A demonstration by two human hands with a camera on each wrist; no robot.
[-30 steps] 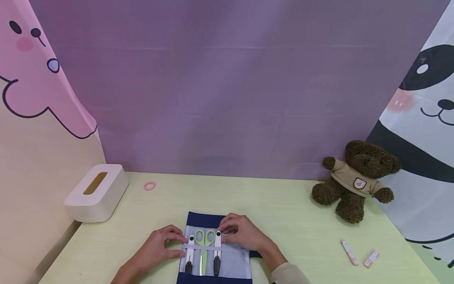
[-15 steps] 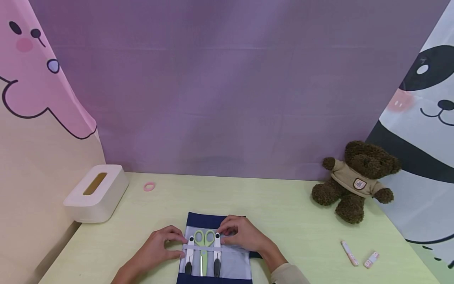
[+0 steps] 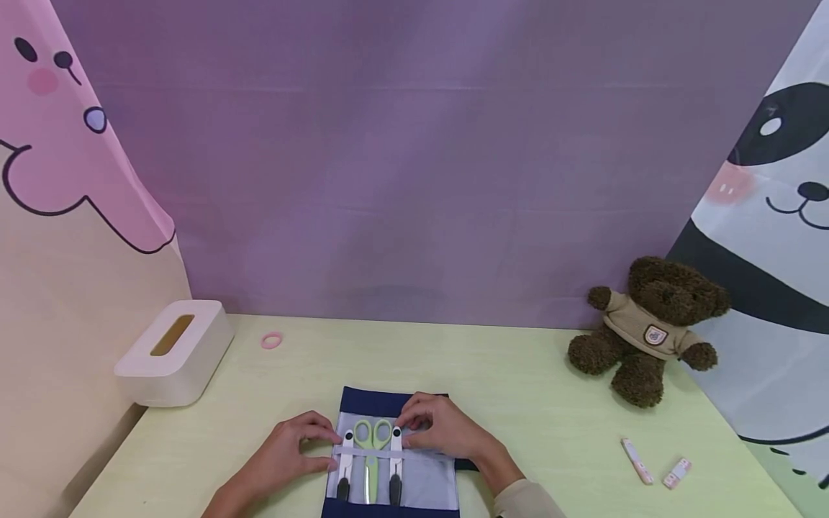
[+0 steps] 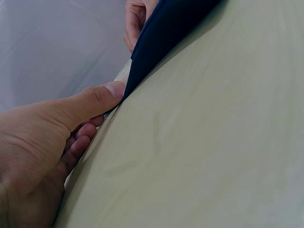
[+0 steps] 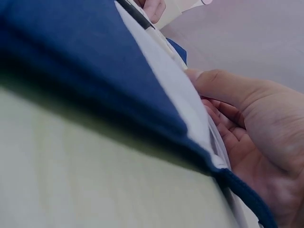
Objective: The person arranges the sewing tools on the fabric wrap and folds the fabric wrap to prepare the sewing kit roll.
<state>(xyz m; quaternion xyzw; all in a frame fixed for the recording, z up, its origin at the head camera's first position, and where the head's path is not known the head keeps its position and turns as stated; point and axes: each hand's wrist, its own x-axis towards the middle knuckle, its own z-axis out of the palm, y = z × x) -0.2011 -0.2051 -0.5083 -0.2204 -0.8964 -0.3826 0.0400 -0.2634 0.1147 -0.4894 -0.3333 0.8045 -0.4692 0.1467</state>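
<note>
The pouch (image 3: 372, 400) is laid unfolded on the table (image 3: 518, 432), its edge apparently steadied by the left hand (image 3: 301, 446), thumb and index finger spread. 1 white tool (image 3: 396, 465), retained by the strap (image 3: 383, 454) beside the scissors (image 3: 371, 469), is pinched by the right hand (image 3: 448, 429), presumably for control.

Two white tools (image 3: 345, 469) (image 3: 396, 467), one scissors (image 3: 371, 464), two hands (image 3: 291, 447) (image 3: 445, 429)

The pale table (image 3: 512, 388) carries a white tissue box (image 3: 201, 365) and pink ring (image 3: 264, 344) far left, teddy bear (image 3: 654, 337) far right, slim stick (image 3: 637, 461) and small block (image 3: 677, 473) right, opened pouch (image 3: 427, 483) near.
</note>
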